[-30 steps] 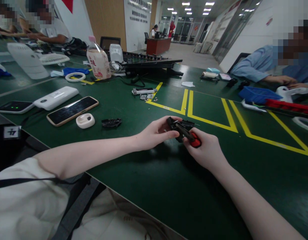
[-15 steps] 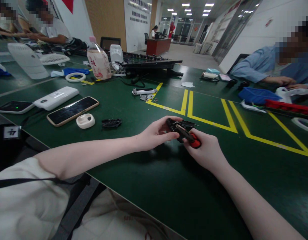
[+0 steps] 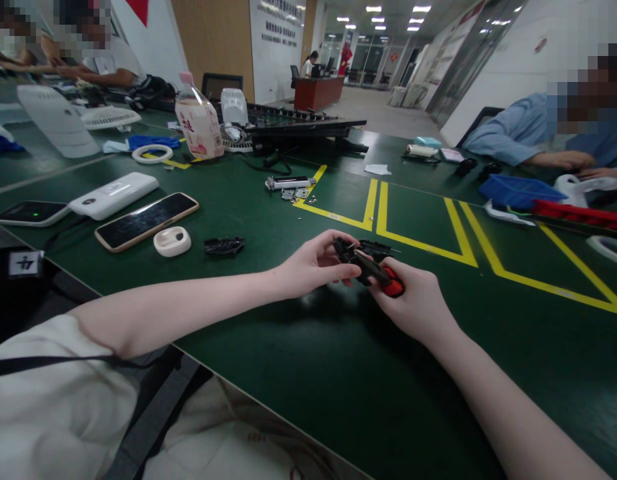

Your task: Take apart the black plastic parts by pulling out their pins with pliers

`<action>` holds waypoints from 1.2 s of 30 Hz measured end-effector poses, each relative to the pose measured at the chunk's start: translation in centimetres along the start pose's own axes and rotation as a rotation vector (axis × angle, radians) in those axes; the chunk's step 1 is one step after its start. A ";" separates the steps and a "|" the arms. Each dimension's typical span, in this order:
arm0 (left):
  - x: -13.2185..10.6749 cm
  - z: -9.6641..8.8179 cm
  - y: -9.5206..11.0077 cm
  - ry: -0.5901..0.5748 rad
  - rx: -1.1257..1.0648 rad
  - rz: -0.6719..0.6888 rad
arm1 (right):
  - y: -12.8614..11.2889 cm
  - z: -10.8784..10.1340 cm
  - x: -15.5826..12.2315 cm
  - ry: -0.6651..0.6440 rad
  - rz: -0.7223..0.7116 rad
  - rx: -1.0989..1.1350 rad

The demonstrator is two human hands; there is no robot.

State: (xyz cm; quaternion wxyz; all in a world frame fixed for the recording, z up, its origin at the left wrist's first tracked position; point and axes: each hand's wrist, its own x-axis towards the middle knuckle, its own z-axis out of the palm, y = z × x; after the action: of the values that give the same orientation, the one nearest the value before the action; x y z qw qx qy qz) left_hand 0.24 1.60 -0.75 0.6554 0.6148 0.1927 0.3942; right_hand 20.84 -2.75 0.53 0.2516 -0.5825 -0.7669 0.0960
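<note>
while left [image 3: 313,268] holds part [image 3: 343,251], right [image 3: 417,293] holds tool (red-handled) [image 3: 393,283]

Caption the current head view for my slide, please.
Left hand holding a black part, right hand a red-and-black tool, over a green table with yellow lines.

The red tool handle [image 3: 393,284] looks plastic, the bench [image 3: 413,407] smooth with a soft sheen, the phone screen [image 3: 147,222] glossy, the pale sleeve [image 3: 58,343] matt cloth

Lit ceiling panels [image 3: 421,9], grey floor [image 3: 388,115]; reddish desk [image 3: 317,94], ribbed tan wall [image 3: 218,40]
</note>
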 end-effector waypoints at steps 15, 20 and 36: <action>-0.2 0.2 0.2 0.031 -0.064 0.000 | -0.1 -0.1 -0.1 -0.019 0.009 0.010; -0.1 0.1 0.3 0.006 -0.049 0.034 | -0.1 -0.1 -0.1 -0.018 0.005 0.024; 0.1 -0.2 -0.1 0.109 0.149 0.032 | -0.1 0.0 -0.1 -0.021 0.013 -0.008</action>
State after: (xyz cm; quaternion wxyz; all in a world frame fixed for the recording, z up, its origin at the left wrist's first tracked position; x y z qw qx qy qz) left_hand 0.15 1.80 -0.83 0.5900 0.6423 0.2472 0.4222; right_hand 20.82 -2.83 0.55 0.2406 -0.5876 -0.7660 0.1009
